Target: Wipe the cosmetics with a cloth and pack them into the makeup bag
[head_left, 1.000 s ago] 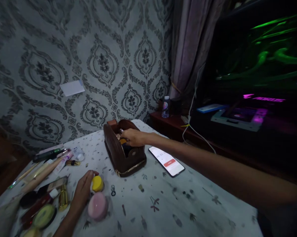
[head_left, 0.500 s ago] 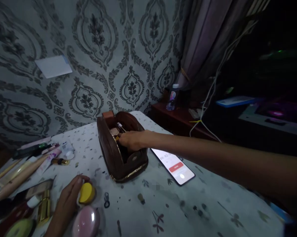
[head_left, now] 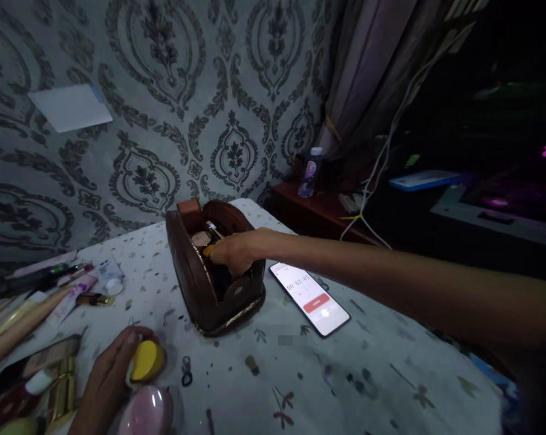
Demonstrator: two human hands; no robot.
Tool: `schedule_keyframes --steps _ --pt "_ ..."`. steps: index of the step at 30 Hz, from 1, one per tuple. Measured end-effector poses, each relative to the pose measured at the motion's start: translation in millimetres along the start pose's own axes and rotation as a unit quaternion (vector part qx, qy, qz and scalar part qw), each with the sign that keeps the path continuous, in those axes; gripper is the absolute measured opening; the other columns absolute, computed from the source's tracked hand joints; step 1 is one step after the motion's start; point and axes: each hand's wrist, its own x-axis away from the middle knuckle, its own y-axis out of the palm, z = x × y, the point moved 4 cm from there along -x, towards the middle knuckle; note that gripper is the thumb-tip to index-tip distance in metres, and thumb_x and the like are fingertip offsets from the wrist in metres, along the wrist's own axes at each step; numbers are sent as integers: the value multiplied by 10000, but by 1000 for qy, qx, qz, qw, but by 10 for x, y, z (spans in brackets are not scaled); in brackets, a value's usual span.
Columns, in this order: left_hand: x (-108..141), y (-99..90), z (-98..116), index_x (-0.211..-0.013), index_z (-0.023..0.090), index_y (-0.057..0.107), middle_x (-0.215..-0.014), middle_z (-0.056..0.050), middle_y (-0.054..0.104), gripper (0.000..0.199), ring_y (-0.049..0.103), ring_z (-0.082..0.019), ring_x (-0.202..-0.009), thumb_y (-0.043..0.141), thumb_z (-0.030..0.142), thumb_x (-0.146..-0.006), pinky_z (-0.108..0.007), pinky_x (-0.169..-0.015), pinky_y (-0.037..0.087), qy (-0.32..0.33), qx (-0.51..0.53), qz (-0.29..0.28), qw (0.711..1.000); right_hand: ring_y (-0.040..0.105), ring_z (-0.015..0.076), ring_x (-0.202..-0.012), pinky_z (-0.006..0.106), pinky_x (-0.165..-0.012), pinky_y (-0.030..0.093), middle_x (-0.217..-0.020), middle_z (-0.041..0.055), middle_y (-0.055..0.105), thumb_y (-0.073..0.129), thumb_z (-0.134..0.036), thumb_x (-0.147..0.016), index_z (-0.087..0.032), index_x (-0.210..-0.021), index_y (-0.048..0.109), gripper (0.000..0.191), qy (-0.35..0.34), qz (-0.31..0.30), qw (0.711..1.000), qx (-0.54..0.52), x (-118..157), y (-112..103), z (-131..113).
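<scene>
Left of the bag (head_left: 184, 284), a gold tube (head_left: 61, 393), then the left hand (head_left: 108, 370), fingers curled against a yellow jar (head_left: 147, 360), gripping or not I can't tell. The bag's on the table (head_left: 236, 393), the right hand (head_left: 236, 251) inside, fingers too hidden to tell. A phone (head_left: 329, 317) lies just right of it.

The person's right grip (head_left: 231, 252) is inside an open brown bag (head_left: 188, 296) on a cloth-covered bench (head_left: 236, 393). The left grip (head_left: 116, 359) curls beside a yellow round container (head_left: 147, 360), near a pink one (head_left: 146, 412). A lit phone (head_left: 309, 299) lies right of the bag; a gold tube (head_left: 61, 393) lies at left.
</scene>
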Motion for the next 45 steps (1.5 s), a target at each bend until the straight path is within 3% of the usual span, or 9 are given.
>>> schedule_keyframes --steps 5,9,12,17,21,29,35,39,45 --pt "-25 9 -21 -862 228 692 -882 -49 752 578 683 -277 -865 465 753 -783 -320 -701 570 -17 23 -34 999 656 230 -818 304 -673 492 -919 75 696 786 -219 -629 -98 -935 715 336 -28 -116 992 43 50 -58 -105" --pt "-14 6 17 -840 229 692 -871 -45 748 561 679 -265 -844 463 739 -795 -310 -694 560 -5 22 -27 999 653 218 -815 292 -668 491 -1000 75 698 794 -178 -589 -130 -1018 702 441 10 -128 991 31 48 29 -82" --pt "8 9 46 -855 237 685 -873 -33 743 523 673 -257 -862 460 708 -821 -299 -710 552 3 18 -28 999 652 229 -861 296 -701 495 -985 93 697 737 -118 -635 -102 -998 700 365 -20 -114 993 28 32 89 -99" --pt "25 9 62 -852 233 677 -859 -32 738 539 671 -256 -846 452 721 -809 -303 -712 542 2 16 -10 1000 642 208 -712 285 -617 480 -788 55 683 757 -150 -639 -83 -861 707 236 -28 -133 991 10 -2 87 -56" --pt "33 12 98 -845 230 669 -847 -34 733 563 668 -259 -834 439 741 -794 -323 -741 534 -2 4 -3 1000 616 140 -583 230 -554 457 -653 -34 648 808 -239 -587 -125 -826 718 280 -7 -161 982 -102 -12 57 6" --pt "32 7 120 -870 222 673 -937 -50 737 554 662 -258 -856 450 723 -794 -330 -775 527 -3 14 -4 1000 621 157 -616 259 -574 467 -716 7 677 759 -245 -685 -73 -936 706 309 16 -199 978 -59 14 35 -58" --pt "32 33 101 -889 208 676 -887 -50 730 520 659 -252 -807 481 683 -812 -331 -733 517 4 55 -13 998 625 171 -574 279 -563 485 -665 -6 659 817 -248 -591 -105 -886 707 346 50 -200 976 -66 18 50 -34" --pt "34 41 126 -867 204 665 -862 -39 708 495 640 -231 -790 457 653 -850 -308 -716 501 25 56 -13 998 640 164 -595 260 -559 490 -716 2 679 808 -305 -635 -115 -964 693 397 70 -224 968 -85 50 47 -36" --pt "59 -25 202 -898 191 653 -868 -37 689 480 618 -228 -855 423 612 -883 -299 -769 481 52 65 9 996 647 146 -620 230 -552 459 -755 6 690 788 -321 -698 -93 -1001 688 392 80 -206 972 -82 77 17 -86"
